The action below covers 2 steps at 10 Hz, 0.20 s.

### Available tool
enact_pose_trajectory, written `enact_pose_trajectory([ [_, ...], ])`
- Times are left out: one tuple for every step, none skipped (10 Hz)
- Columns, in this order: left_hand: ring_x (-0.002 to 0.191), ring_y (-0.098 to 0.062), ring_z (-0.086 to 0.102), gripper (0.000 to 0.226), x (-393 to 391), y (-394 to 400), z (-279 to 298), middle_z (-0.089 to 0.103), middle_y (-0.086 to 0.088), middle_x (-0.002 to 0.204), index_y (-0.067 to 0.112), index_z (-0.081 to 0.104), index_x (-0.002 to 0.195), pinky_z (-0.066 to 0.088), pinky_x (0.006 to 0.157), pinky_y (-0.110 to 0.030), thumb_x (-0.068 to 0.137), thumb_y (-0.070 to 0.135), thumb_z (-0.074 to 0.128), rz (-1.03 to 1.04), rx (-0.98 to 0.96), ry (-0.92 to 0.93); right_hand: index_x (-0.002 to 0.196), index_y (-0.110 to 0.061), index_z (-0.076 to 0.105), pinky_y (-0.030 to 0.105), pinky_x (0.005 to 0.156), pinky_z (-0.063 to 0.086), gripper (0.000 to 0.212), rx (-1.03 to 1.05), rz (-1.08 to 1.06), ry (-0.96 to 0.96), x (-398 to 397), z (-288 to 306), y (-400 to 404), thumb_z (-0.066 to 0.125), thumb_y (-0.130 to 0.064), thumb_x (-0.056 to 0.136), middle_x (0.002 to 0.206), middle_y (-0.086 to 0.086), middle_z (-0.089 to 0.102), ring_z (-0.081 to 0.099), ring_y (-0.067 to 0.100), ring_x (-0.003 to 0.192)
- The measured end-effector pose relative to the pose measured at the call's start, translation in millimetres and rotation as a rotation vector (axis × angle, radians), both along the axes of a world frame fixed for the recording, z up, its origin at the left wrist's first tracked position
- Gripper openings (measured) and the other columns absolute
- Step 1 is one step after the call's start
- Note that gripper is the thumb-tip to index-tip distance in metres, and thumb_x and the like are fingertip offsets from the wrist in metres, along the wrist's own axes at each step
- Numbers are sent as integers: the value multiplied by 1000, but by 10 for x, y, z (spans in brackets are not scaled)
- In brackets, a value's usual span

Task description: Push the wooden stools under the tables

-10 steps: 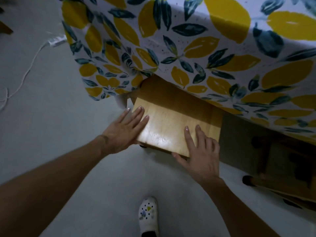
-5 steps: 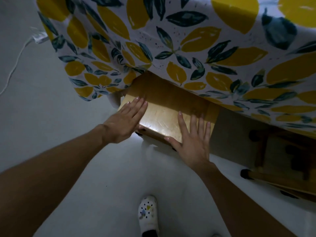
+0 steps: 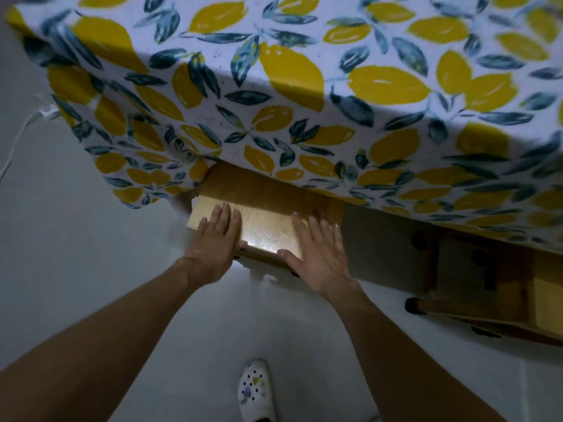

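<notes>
Left forearm reaching forward from the lower left, left hand laid palm-down, fingers straight and close together, flat on the near left part of the wooden stool. Stool seat half tucked beneath the hanging lemon-print tablecloth, only its near strip lit and showing between and under the fingers. Right forearm stretched in from the lower right, right hand palm-down, fingers spread, covering the near right corner, thumb along the front edge. Further right, a second stool in shadow under the cloth. Below, a white shoe on the grey floor.
</notes>
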<state>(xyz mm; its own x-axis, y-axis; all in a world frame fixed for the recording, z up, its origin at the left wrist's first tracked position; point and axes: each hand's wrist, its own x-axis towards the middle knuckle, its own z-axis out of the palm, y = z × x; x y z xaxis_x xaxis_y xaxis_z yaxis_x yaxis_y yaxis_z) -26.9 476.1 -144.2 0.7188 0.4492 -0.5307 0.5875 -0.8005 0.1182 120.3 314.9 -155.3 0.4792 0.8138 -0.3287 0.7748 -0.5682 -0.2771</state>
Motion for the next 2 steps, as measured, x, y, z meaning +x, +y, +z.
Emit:
enact_pose_trajectory([
  [143, -30, -18, 61, 84, -366, 197, -17, -16, 156, 6, -10, 147, -2, 118, -49, 100, 36, 16, 23, 63, -25, 151, -26, 10, 38, 116, -11, 77, 76, -96, 25, 41, 335, -238, 33, -67, 90, 161, 6, 5, -5, 24, 147],
  [144, -33, -5, 59, 120, -779, 426, 2, -20, 157, 1, 10, 147, 7, 115, -53, 100, 35, 19, 15, 108, -241, 148, -22, 25, 34, 115, -11, 75, 154, -168, 36, 79, 723, -627, 32, -66, 89, 160, 5, 16, 3, 22, 147],
])
